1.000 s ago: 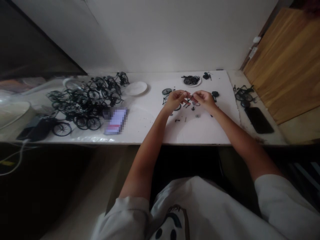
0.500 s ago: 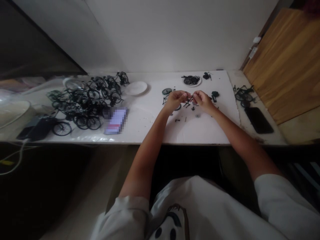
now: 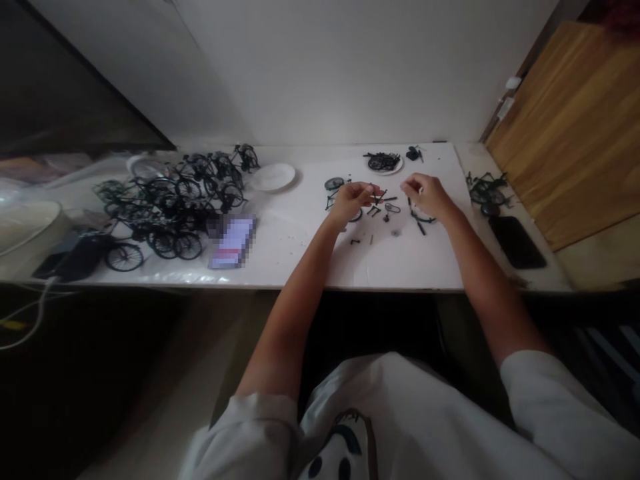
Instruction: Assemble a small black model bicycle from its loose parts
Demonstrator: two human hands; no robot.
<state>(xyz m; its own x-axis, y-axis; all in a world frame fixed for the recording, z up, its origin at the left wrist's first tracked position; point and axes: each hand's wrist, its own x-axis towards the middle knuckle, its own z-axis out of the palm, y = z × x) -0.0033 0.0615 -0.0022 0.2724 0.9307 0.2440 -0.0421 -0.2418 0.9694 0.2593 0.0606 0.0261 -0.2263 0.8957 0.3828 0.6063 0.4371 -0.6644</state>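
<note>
My left hand [image 3: 353, 199] pinches a small black model bicycle frame [image 3: 381, 196] between thumb and fingers, just above the white board. To its right, my right hand [image 3: 427, 193] is raised with thumb and fingertips drawn together; whatever they hold, if anything, is too small to make out. Below the hands lie loose black parts, among them a chain-like loop [image 3: 393, 208] and a short dark rod [image 3: 421, 229]. A small model wheel [image 3: 334, 183] rests left of my left hand. Other bicycle parts are partly hidden behind both hands.
A crowd of assembled model bicycles [image 3: 173, 200] stands at the left, beside a white plate [image 3: 273, 177] and a lit phone [image 3: 233, 241]. At the back, a small dish [image 3: 384, 163] holds black parts. A dark phone [image 3: 517, 241] lies at the right near a wooden panel [image 3: 590, 133].
My right hand has moved away from my left hand, to the right and slightly up, uncovering parts on the board. My left hand stays in place with the frame.
</note>
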